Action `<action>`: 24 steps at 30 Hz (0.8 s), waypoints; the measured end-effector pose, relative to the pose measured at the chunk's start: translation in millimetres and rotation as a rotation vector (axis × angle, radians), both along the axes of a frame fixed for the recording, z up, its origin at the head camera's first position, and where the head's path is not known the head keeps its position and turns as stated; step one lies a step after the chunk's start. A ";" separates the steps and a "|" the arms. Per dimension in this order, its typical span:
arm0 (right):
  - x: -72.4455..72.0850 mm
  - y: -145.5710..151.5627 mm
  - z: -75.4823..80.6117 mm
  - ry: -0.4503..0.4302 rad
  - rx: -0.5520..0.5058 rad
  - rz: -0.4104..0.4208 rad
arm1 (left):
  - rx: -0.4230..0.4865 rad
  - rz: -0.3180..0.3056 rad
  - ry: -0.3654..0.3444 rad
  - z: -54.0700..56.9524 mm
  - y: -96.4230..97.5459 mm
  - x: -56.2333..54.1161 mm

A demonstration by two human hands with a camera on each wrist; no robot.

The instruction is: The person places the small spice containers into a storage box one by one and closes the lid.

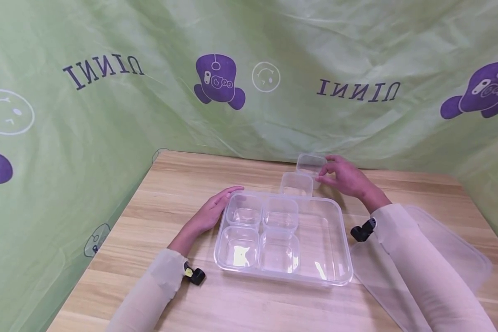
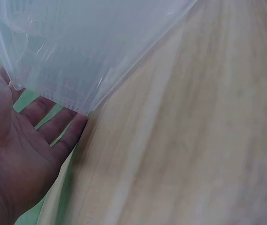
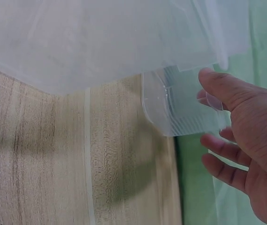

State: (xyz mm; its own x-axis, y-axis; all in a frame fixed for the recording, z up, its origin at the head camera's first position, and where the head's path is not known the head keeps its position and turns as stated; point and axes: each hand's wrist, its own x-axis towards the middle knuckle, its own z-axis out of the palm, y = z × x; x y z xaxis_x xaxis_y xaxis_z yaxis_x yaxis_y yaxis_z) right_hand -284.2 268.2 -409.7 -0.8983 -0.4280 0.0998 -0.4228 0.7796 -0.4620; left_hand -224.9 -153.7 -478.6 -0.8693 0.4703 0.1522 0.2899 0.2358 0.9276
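A large clear rectangular plastic container (image 1: 326, 240) lies on the table with several small clear square tubs (image 1: 280, 216) set in its left and middle part. The right part of its floor is bare. My left hand (image 1: 210, 213) rests along its left side, and in the left wrist view the fairly straight fingers (image 2: 69, 133) touch its wall. Behind the container stands another small tub (image 1: 297, 183). Farther back, my right hand (image 1: 345, 177) pinches the right edge of a second loose tub (image 1: 310, 162) between thumb and forefinger, the other fingers loosely bent.
A flat translucent lid (image 1: 452, 244) lies on the right of the wooden table (image 1: 162, 198), partly under my right forearm. A green printed cloth (image 1: 157, 106) hangs close behind the table's back edge and along its sides.
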 end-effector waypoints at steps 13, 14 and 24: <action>2.0 2.5 -1.2 0.030 -0.007 -0.018 | 0.015 -0.009 0.003 2.5 1.2 -1.3; 2.4 2.8 -0.9 0.026 -0.010 -0.017 | 0.017 -0.010 0.003 2.5 1.3 -1.1; 5.3 8.7 0.2 0.034 -0.047 -0.014 | 0.005 0.003 0.002 1.3 0.4 0.7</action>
State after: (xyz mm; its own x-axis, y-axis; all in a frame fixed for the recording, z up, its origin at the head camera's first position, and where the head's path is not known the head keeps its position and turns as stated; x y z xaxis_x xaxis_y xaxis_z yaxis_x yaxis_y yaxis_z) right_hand -278.9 276.9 -409.5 -0.9000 -0.4093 0.1496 -0.4277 0.7636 -0.4837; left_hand -224.2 -153.3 -477.3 -0.8704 0.4669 0.1562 0.2909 0.2318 0.9282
